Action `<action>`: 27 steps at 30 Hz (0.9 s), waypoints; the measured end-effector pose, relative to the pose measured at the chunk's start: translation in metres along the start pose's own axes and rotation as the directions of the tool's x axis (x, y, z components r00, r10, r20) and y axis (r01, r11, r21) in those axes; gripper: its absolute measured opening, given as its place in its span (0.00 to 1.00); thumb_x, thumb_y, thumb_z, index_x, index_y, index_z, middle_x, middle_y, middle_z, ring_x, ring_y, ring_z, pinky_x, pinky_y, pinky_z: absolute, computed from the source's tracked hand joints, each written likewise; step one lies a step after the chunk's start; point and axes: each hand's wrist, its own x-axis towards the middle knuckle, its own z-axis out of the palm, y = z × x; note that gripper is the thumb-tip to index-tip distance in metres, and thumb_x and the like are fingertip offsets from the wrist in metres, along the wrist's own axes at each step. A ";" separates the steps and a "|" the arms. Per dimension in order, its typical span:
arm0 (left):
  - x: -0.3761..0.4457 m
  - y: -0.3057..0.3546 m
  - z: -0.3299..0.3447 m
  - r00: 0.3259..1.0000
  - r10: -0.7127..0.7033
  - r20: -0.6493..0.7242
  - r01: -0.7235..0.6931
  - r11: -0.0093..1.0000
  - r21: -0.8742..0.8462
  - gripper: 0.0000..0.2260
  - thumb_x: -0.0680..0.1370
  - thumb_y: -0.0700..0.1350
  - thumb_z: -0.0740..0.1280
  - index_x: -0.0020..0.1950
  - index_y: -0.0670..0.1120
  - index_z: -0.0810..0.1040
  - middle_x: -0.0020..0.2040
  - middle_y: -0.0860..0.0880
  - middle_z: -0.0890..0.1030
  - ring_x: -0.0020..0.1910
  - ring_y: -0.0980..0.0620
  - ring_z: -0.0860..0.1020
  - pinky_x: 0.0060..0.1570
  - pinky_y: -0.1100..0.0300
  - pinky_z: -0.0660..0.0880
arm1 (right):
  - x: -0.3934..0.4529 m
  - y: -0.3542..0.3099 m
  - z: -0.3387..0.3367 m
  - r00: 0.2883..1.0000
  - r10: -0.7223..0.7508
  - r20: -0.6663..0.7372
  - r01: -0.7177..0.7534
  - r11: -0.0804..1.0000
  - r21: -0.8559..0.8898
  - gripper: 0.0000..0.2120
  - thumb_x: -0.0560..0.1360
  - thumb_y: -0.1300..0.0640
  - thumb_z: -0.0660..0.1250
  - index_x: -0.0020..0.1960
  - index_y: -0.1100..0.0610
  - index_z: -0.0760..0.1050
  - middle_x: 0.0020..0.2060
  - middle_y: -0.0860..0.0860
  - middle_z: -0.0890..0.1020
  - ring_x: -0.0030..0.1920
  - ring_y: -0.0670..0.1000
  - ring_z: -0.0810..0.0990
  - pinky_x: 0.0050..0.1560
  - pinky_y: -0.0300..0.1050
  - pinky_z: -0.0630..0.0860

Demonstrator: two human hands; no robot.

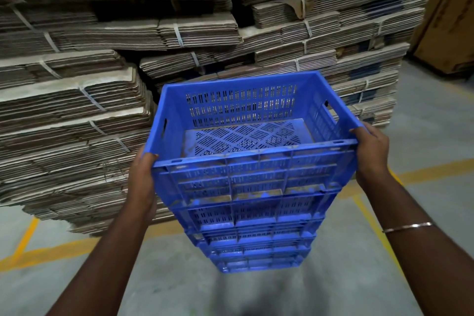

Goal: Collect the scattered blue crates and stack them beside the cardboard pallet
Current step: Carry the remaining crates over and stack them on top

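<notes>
A blue perforated crate point(246, 136) sits empty on top of a stack of several blue crates point(256, 241) that stands on the grey floor. My left hand point(142, 179) grips the top crate's near left corner, thumb over the rim. My right hand point(372, 151) grips its near right corner the same way. Directly behind the stack rises the cardboard pallet point(107, 64), tall piles of flattened, strapped cartons. Whether the top crate rests fully on the stack or hangs just above it cannot be told.
Yellow floor lines point(51, 249) run under and around the stack on the grey concrete. A brown cardboard box point(448, 20) stands at the far right. Open floor lies to the right of the crates.
</notes>
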 end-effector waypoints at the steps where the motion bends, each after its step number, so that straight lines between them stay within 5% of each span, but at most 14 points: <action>1: 0.000 -0.001 0.001 1.000 -0.006 -0.016 0.006 1.000 0.000 0.15 0.79 0.44 0.59 0.63 0.49 0.79 0.50 0.50 0.82 0.44 0.47 0.80 0.42 0.52 0.76 | 0.000 0.000 0.000 1.000 0.004 -0.003 -0.004 1.000 -0.002 0.08 0.70 0.59 0.65 0.38 0.50 0.81 0.28 0.46 0.75 0.32 0.51 0.72 0.34 0.43 0.67; 11: -0.002 0.001 0.010 0.998 0.025 -0.059 -0.025 1.000 -0.007 0.14 0.77 0.44 0.58 0.52 0.55 0.81 0.41 0.56 0.82 0.37 0.53 0.80 0.37 0.55 0.74 | 0.008 0.001 0.001 1.000 0.008 -0.027 -0.008 1.000 0.008 0.07 0.68 0.59 0.65 0.33 0.51 0.77 0.27 0.47 0.71 0.30 0.50 0.68 0.33 0.44 0.64; 15: -0.009 -0.003 0.015 0.996 0.046 -0.079 -0.047 0.999 -0.014 0.12 0.75 0.47 0.59 0.52 0.54 0.81 0.44 0.52 0.81 0.42 0.47 0.78 0.39 0.52 0.73 | 0.019 -0.002 0.001 0.999 0.017 -0.033 -0.016 1.000 0.022 0.09 0.68 0.62 0.65 0.31 0.52 0.74 0.22 0.43 0.70 0.26 0.46 0.67 0.30 0.43 0.64; 21: -0.006 -0.008 0.004 0.996 0.054 -0.064 -0.052 0.998 0.041 0.12 0.74 0.48 0.60 0.53 0.55 0.81 0.48 0.50 0.80 0.46 0.45 0.77 0.43 0.49 0.72 | 0.009 0.005 -0.004 0.999 0.007 -0.052 -0.006 0.999 0.037 0.06 0.67 0.60 0.65 0.36 0.51 0.79 0.33 0.53 0.72 0.34 0.53 0.70 0.36 0.48 0.65; 27: 0.003 0.002 0.009 0.989 0.025 -0.144 -0.024 1.000 0.015 0.11 0.78 0.41 0.58 0.44 0.52 0.78 0.32 0.59 0.79 0.29 0.58 0.76 0.28 0.66 0.70 | -0.007 0.008 -0.001 0.999 0.022 -0.030 -0.020 0.998 0.060 0.10 0.70 0.59 0.64 0.37 0.49 0.82 0.34 0.52 0.76 0.36 0.53 0.73 0.37 0.47 0.67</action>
